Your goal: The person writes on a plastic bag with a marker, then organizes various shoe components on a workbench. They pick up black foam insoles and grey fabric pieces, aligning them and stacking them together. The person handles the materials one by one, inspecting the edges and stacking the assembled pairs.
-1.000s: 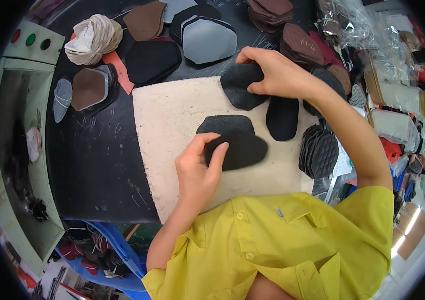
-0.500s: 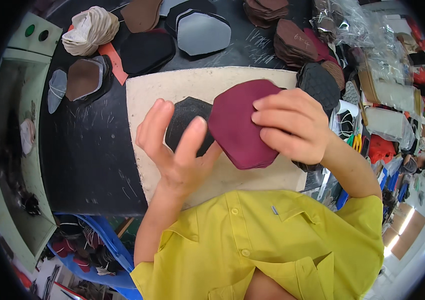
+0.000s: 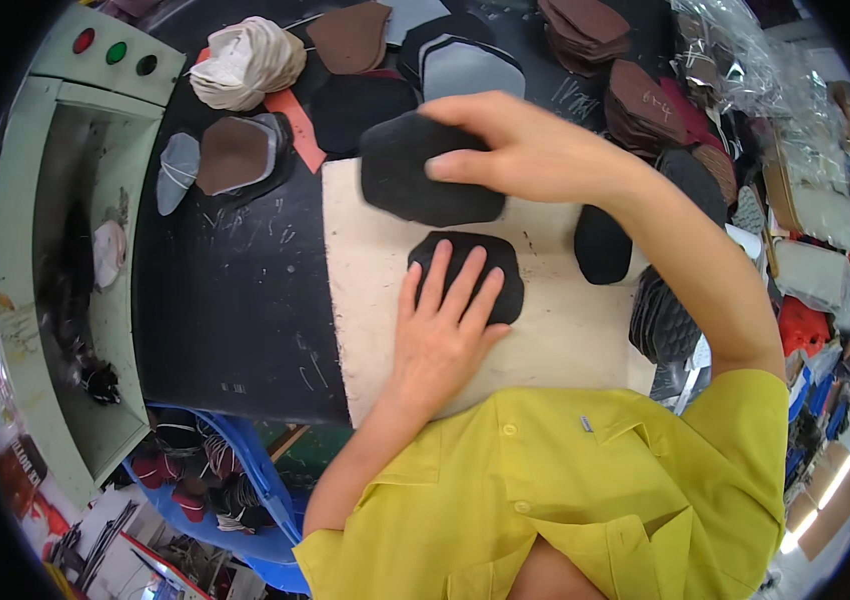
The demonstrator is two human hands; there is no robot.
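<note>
My left hand (image 3: 448, 325) lies flat with its fingers spread, pressing on a black rounded fabric panel (image 3: 507, 285). That panel rests on a cream board (image 3: 370, 310). Farther off, my right hand (image 3: 535, 150) grips a larger black panel (image 3: 407, 170) at its right edge, between thumb and fingers. The held panel is slightly blurred and hangs over the board's far edge; whether it is one layer or several I cannot tell. Another black panel (image 3: 602, 247) lies toward the board's right side, under my right forearm.
Beyond the board lie a cream fabric bundle (image 3: 248, 65), brown panels (image 3: 350, 38), a grey-topped stack (image 3: 473, 75) and maroon-brown stacks (image 3: 645, 105). Quilted black panels (image 3: 665, 315) sit at the right. A green metal cabinet (image 3: 95, 95) and blue bin (image 3: 245, 450) stand left.
The maroon panel stack is no longer visible in my right hand, which now holds a black panel farther away. My left hand has come down flat on the black panel. The view has shifted left.
</note>
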